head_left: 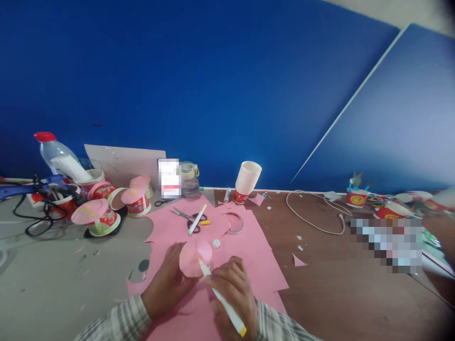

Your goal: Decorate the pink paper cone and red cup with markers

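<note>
My left hand [168, 285] is closed around the left side of a round pink paper piece [192, 263]; whatever lies beneath the disc is hidden. In my right hand [234, 289] is a white marker [229, 309] with a yellow end, its tip touching the disc near the middle. Both hands are above large pink paper sheets [245, 270]. Beyond them lie scissors [194, 222] with black handles, a second white marker [197, 219] across the scissors, a yellow cap [205, 222], a small white round piece [216, 244] and a roll of clear tape [242, 224].
Paper cups with pink discs [138, 201] stand at the left, near a clear bottle [59, 148]. Stacked paper cups [249, 176] lean at the back, and a phone [169, 177] is propped beside a jar [191, 182]. A cable [313, 227] and another person's arm [439, 227] are at right.
</note>
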`<state>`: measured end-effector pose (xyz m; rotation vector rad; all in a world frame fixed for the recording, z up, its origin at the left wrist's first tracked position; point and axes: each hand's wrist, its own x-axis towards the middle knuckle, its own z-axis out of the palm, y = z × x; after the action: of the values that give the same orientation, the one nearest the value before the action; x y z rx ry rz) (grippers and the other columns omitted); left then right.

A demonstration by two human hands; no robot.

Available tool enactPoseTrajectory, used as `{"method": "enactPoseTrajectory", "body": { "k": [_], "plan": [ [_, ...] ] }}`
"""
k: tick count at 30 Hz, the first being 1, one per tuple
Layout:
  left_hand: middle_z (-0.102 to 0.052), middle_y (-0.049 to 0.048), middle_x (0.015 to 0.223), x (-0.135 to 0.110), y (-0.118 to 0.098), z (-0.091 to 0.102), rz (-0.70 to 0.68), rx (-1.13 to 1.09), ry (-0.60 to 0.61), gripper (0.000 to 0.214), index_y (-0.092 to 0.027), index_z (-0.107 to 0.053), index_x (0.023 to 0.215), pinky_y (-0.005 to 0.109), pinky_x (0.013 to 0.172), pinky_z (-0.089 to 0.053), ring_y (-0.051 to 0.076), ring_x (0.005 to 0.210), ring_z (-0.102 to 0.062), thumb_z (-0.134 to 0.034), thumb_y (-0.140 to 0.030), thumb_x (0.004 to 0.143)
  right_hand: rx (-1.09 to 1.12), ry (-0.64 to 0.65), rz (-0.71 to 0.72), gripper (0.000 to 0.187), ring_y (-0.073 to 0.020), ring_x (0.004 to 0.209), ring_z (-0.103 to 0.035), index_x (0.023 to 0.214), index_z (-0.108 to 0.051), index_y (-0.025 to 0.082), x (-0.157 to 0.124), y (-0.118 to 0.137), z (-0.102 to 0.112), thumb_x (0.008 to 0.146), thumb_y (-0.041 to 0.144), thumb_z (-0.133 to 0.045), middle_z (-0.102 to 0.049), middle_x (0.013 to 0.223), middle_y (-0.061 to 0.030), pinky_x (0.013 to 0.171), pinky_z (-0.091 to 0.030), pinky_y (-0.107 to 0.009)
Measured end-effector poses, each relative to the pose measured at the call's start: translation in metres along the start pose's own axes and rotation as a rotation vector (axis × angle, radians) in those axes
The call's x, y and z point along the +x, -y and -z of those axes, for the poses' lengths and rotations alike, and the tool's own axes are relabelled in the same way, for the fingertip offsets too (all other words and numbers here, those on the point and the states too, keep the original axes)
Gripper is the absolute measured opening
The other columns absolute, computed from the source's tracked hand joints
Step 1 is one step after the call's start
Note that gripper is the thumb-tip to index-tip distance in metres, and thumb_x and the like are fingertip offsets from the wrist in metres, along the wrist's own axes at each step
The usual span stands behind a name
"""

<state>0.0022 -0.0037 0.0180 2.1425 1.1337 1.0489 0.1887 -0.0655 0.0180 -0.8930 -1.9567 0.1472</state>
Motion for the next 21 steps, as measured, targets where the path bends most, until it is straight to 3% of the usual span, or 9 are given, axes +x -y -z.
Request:
{"method": "enactPoseTrajectory", "body": {
  "k": [7,13,21],
  "plan": [
    [-0.062,0.0020,0.089,0.0004,-0.0031,0.0001,0.050,-0.026,0.006,0.037,-0.029,-0.054,0.097,0.036,0.069,-0.052,0.023,0.082,-0.056,-0.066,-0.033,0.062,0.011,-0.096,0.004,0.028,-0.0213,0.074,-0.061,0.110,-0.058,0.018,0.0047,-0.0037,-0.0016,0.086,0.029,-0.050,-0.066,0.087,-0.0055,0.068,-0.046,-0.040],
    [-0.061,0.0013,0.087,-0.0005,-0.0024,-0.0011,0.071,-0.044,0.009,0.033,-0.029,-0.055,0.094,0.035,0.068,-0.052,0.023,0.081,-0.056,-0.065,-0.034,0.062,0.012,-0.028,-0.001,0.030,-0.0218,0.077,-0.061,0.112,-0.056,0.018,0.0066,-0.0051,-0.0021,0.083,0.027,-0.053,-0.065,0.091,-0.0060,0.070,-0.048,-0.041],
    [-0.061,0.0018,0.090,-0.0011,-0.0012,-0.0019,0.069,-0.041,0.007,0.039,-0.030,-0.053,0.098,0.037,0.070,-0.051,0.024,0.084,-0.055,-0.068,-0.033,0.061,-0.012,-0.049,-0.011,0.031,-0.0223,0.077,-0.060,0.112,-0.056,0.019,0.0051,-0.0073,-0.0033,0.083,0.026,-0.053,-0.066,0.090,-0.0058,0.070,-0.048,-0.041]
  ]
}}
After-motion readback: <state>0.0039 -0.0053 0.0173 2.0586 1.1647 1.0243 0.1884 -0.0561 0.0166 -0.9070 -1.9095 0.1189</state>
